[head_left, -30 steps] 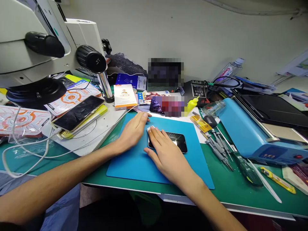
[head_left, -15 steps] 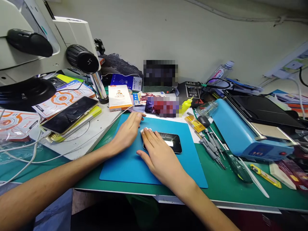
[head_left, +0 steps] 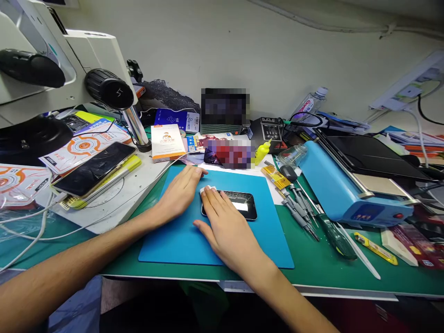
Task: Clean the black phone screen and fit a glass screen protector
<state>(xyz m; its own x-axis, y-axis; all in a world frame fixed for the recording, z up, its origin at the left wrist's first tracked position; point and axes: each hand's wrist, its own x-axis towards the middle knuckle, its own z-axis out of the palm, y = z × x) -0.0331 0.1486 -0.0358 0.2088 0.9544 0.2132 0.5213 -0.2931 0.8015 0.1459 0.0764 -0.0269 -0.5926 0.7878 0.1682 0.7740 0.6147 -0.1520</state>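
A dark phone (head_left: 247,213) lies face up on a blue mat (head_left: 173,249), with a bright reflection across its glass. My right hand (head_left: 225,219) rests over the phone's left part, holding a folded white wipe (head_left: 205,188) under its fingertips against the glass; the thumb sticks out to the side. Most of the wipe is hidden beneath the fingers. To the left of the phone, my left hand (head_left: 180,189) stands on its edge on the mat, fingers stretched out and apparently holding nothing. The phone's left end is largely covered by my right hand.
A microscope (head_left: 107,88) overhangs the left side, where another phone (head_left: 95,169) lies on a stack. Right of the mat are screwdrivers (head_left: 300,215), a yellow cutter (head_left: 375,248) and a blue machine (head_left: 333,185). Behind stand a yellow bottle (head_left: 262,151) and a white box (head_left: 168,142).
The whole view has shifted slightly, so everything appears a little further left. My right hand stays on the phone with the wipe, and my left hand stays beside it.
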